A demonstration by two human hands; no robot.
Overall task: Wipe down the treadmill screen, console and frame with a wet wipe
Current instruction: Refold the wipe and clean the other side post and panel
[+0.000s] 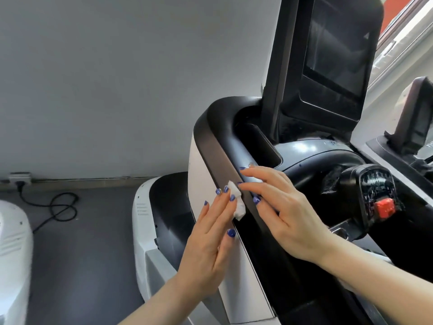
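Observation:
The treadmill's dark screen [337, 48] rises at the upper right above the black console [311, 158]. A dark side rail of the frame [215, 146] runs down toward me, with a white side panel [243, 273] below it. A small folded white wet wipe [237, 205] lies against the rail's outer edge. My left hand [210, 238] presses it there with straight fingers. My right hand [281, 207] rests flat on top of the rail, fingers straight, just right of the wipe.
A red stop button [385, 207] sits on the black handle pod [370, 198] at right. The white and black motor cover [159, 219] lies below the rail. A black cable [58, 207] loops on the grey floor from a wall socket [20, 178]. Another machine [13, 254] stands far left.

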